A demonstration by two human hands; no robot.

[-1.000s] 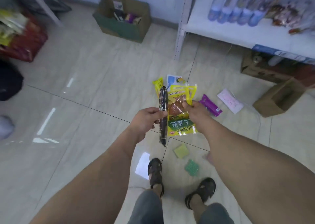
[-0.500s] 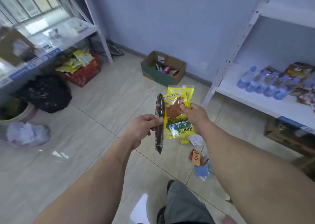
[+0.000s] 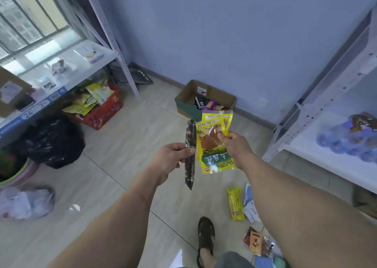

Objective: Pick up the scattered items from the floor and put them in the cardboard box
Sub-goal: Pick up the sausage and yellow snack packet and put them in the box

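My left hand (image 3: 172, 157) grips a long dark snack packet (image 3: 190, 153) held upright at mid-frame. Beside it my right hand (image 3: 234, 143) pinches a yellow-green snack pouch (image 3: 216, 145) by its upper part. Both are held out in front of me, above the floor. The open cardboard box (image 3: 185, 106) stands against the far wall, just beyond the pouch, with several items inside. On the floor below my right arm lie a yellow packet (image 3: 236, 203), a white-blue packet (image 3: 250, 204) and an orange-brown packet (image 3: 255, 243).
A white metal shelf (image 3: 326, 151) with water bottles runs along the right. At left stand another shelf (image 3: 67, 71), a red basket (image 3: 102, 112) of packets, a black bag (image 3: 51, 141) and a clear plastic bag (image 3: 24, 202). My sandalled foot (image 3: 206, 239) is at the bottom.
The view has lifted from the floor toward the wall and moved nearer the cardboard box. Both hands still hold their packets; the floor items have slid to the lower right.
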